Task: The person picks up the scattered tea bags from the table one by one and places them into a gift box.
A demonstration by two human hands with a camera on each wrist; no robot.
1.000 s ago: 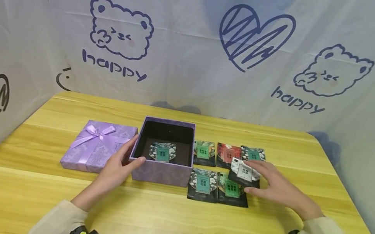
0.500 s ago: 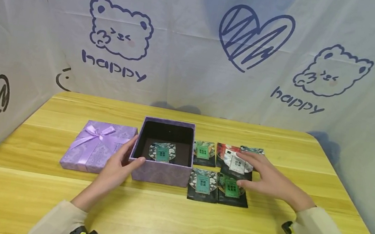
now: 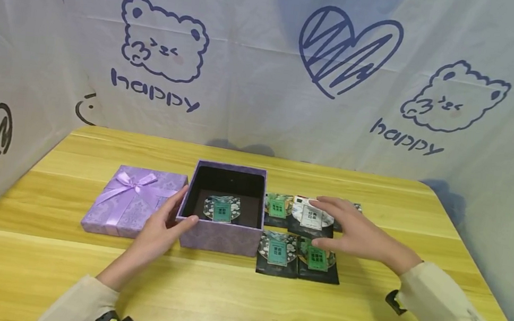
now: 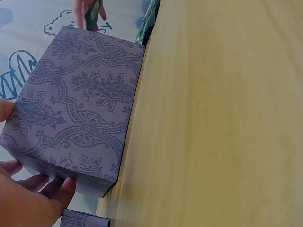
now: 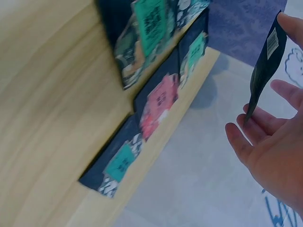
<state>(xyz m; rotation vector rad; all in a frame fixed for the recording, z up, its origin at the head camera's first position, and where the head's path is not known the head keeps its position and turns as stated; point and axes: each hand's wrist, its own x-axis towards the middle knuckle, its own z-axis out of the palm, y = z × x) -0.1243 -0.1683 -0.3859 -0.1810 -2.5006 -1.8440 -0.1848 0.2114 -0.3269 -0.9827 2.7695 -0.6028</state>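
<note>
Right hand (image 3: 356,232) pinches white-and-black square foil-looking sachet (image 3: 308,217), shifted toward 9 o'clock, nearer open purple patterned card box (image 3: 221,237); left hand (image 3: 162,230) grips its 8-o'clock corner. Clearance under sachet unclear.

1. The box (image 3: 221,237) looks like stiff card in matt, patterned paper.
2. The lid (image 3: 130,214) has the same papery look; its ribbon (image 3: 136,183) is smooth, shiny cloth.
3. The white-and-black packet (image 3: 311,218) looks thin and smooth, maybe plastic or paper.
4. The desk (image 3: 239,303) looks like smooth wood.
5. The backdrop (image 3: 253,74) is creased, matt cloth.
</note>
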